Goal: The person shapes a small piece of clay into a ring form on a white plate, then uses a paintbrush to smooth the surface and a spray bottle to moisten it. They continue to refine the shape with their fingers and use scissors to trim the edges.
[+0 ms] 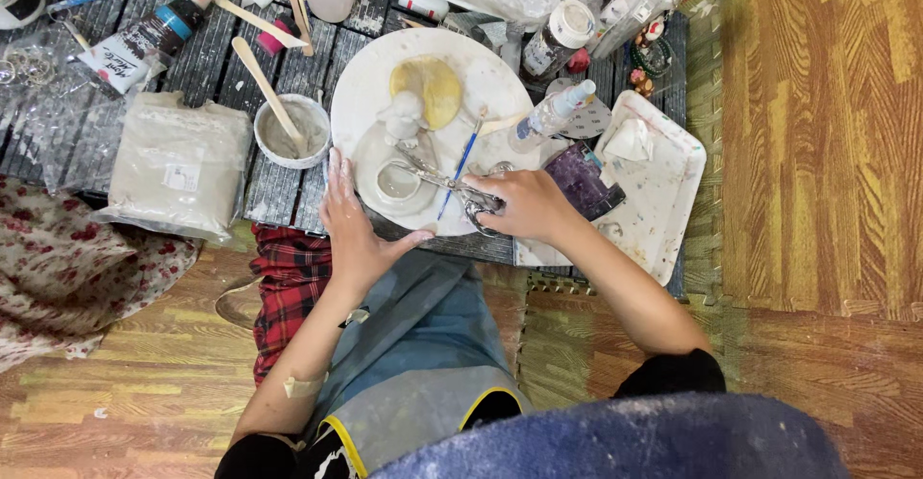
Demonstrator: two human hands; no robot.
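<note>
The right hand is closed around the handles of a pair of metal scissors, fingers curled through the loops; the blades lie low and nearly flat, their tips reaching toward a small round clay dish that sits on the large white round board. The low angle appears to keep the blade tips level with the dish rim, though whether they touch it cannot be told. The left hand is open, fingers together and extended, palm resting on the near edge of the white round board just beside the clay dish; this placement seems to steady the board while the scissors work.

On the white round board, beyond the dish, stands a small white clay figure, and just behind it lies a yellow sponge; a blue-handled paintbrush lies slanted across the board, right of the dish, within reach of the right hand. Left of the board stands a white cup of grey slip with a wooden stick leaning in it; further left lies a sealed bag of clay. Right of the board lies a clear spray bottle, then a white rectangular tray stained with paint. All rest on a dark slatted low table; the person sits at its near side, wearing a grey-blue apron.
</note>
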